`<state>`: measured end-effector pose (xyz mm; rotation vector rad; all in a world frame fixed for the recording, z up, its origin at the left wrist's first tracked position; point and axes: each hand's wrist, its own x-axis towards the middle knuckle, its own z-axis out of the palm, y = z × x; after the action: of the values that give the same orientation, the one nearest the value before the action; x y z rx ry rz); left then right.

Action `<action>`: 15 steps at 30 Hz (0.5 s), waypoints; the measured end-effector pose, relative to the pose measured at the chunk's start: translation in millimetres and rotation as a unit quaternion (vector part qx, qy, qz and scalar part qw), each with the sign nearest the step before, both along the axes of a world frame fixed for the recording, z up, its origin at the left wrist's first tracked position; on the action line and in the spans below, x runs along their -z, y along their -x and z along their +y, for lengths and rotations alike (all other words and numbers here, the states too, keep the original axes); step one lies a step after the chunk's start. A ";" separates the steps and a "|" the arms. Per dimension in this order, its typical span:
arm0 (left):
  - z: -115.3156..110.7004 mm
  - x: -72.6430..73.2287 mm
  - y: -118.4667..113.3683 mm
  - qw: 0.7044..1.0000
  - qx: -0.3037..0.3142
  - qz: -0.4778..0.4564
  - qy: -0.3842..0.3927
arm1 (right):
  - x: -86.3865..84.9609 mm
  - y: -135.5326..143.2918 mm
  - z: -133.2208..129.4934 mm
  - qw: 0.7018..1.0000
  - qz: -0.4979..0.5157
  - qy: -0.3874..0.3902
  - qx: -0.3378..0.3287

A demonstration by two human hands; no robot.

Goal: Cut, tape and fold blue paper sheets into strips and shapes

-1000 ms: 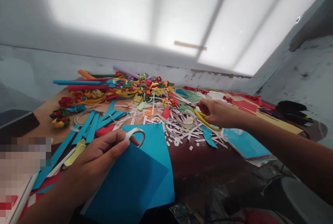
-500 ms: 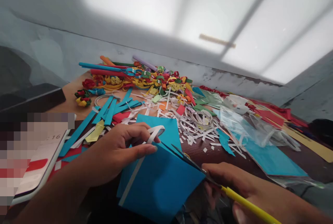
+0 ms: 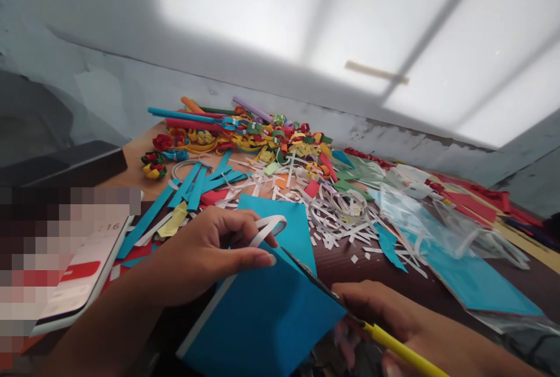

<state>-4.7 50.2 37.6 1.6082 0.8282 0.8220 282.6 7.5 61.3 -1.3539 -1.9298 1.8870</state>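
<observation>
My left hand pinches the upper edge of a blue paper sheet between thumb and fingers. A white strip curls in a loop above those fingertips, and a white band runs along the sheet's left edge. My right hand grips scissors with yellow handles. Their dark blades lie along the sheet's upper right edge, tips close to my left thumb; the blades look nearly closed. Behind the sheet stands another piece of blue paper. Part of the right hand's fingers is hidden.
White paper scraps and blue strips litter the table beyond my hands. Coloured paper chains and flowers are heaped at the back. A phone is at left; blue sheets in clear plastic lie at right.
The scissor blades have moved further along the sheet's edge toward my left thumb and closed together. The sheet's lower left corner has swung left. The view has shifted slightly left.
</observation>
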 end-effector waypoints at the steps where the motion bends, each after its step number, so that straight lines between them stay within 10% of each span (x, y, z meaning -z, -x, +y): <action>1: -0.3 0.2 0.4 1.000 0.001 -0.001 0.007 | 1.5 -0.3 -0.1 1.000 0.016 0.005 0.003; 15: 1.9 -1.7 0.6 0.999 0.034 0.008 0.003 | 30.4 9.7 -1.6 0.992 0.127 0.024 -0.003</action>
<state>-5.3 52.2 39.3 1.6306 0.7820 0.7572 273.0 5.8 30.9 -1.0586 -1.7770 2.0098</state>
